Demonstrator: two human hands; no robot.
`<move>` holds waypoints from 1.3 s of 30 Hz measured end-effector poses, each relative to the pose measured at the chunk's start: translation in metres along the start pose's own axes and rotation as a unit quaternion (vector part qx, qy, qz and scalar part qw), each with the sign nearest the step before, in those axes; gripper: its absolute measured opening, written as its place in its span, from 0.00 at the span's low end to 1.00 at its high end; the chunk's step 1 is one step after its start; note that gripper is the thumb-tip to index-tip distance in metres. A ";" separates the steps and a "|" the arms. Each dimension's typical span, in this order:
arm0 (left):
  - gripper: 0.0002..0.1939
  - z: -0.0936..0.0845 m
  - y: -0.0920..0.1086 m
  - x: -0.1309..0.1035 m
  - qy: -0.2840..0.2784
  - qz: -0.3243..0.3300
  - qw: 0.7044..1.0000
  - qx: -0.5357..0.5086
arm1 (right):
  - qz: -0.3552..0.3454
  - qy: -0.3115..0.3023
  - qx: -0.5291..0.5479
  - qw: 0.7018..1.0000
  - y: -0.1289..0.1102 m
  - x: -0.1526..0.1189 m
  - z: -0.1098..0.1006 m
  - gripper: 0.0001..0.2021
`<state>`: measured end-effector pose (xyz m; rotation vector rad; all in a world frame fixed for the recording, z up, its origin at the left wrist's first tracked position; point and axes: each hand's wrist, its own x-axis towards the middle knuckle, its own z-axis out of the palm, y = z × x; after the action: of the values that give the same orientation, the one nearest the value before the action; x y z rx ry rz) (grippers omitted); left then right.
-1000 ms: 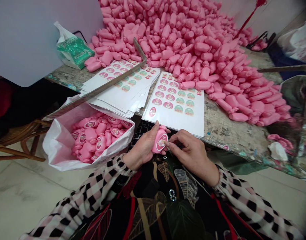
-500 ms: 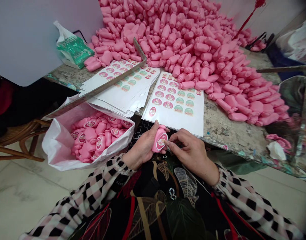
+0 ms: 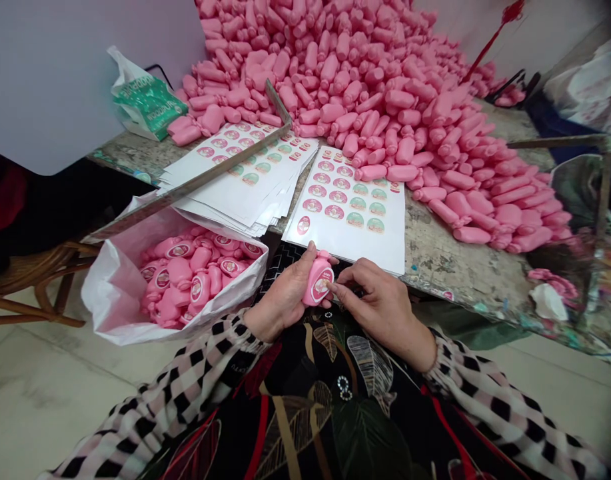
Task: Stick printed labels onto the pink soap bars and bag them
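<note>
A small pink plastic bottle (image 3: 316, 279) is clamped in the left hand (image 3: 286, 287), near a white paper sticker sheet (image 3: 362, 247); its oval pink-and-white label (image 3: 320, 288) is touched by the right hand (image 3: 380, 303), thumb and forefinger together.

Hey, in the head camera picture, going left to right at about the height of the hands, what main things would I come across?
Rattan seat, white bag of pink bottles, left hand, held pink labelled bottle, right hand, crumpled white scrap.
</note>
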<state>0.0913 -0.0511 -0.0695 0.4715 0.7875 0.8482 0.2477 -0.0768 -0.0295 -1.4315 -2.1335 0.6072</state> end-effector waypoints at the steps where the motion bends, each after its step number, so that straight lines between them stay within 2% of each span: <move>1: 0.24 -0.001 -0.001 0.000 -0.004 0.002 1.000 -0.001 | 0.001 0.001 -0.001 1.000 -0.001 0.000 0.000 0.07; 6: 0.24 -0.004 -0.003 0.001 -0.020 0.006 1.000 -0.007 | 0.005 -0.004 -0.005 1.000 -0.001 0.001 -0.001 0.06; 29: 0.26 -0.003 -0.004 0.002 -0.015 -0.011 1.000 0.014 | 0.016 -0.010 -0.004 1.000 0.003 0.001 0.004 0.07; 33: 0.29 -0.006 -0.003 -0.001 -0.039 -0.015 0.999 0.031 | 0.026 -0.016 -0.001 1.000 0.005 0.001 0.006 0.06; 37: 0.24 -0.006 0.002 -0.009 -0.068 -0.011 0.995 0.074 | 0.027 -0.019 0.009 0.999 0.009 0.001 0.007 0.04; 39: 0.29 -0.004 0.004 -0.013 -0.068 -0.014 0.993 0.093 | 0.026 -0.019 0.014 0.999 0.010 0.002 0.007 0.05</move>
<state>0.0809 -0.0590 -0.0643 0.6752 0.7492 0.7128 0.2499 -0.0721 -0.0409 -1.4742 -2.1135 0.6866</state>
